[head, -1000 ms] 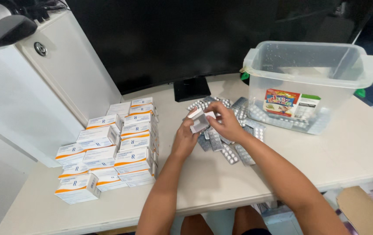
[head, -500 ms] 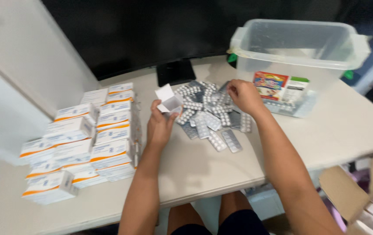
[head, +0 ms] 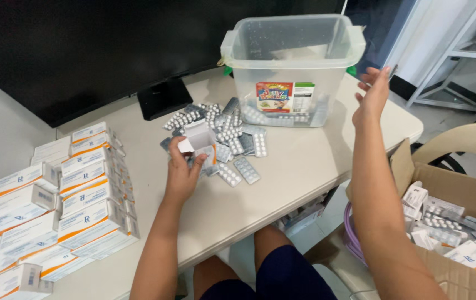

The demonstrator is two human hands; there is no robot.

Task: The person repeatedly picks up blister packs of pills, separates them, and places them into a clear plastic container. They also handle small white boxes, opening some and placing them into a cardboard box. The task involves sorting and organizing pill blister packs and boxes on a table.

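Blister packs [head: 232, 145] are lying on the table [head: 293, 172] between stacked boxes [head: 77, 194] at left and a plastic tub [head: 291, 66] standing behind them at right.

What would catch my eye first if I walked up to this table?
Probably the heap of silver blister packs mid-table, before a clear plastic tub. The left hand holds a small open white box over it; the right hand hangs empty. Stacked white-and-orange boxes fill the left.

One head-worn camera looks steeply down from the near edge of the desk [head: 305, 172], close over it, facing the monitor [head: 82, 50] along the far edge.
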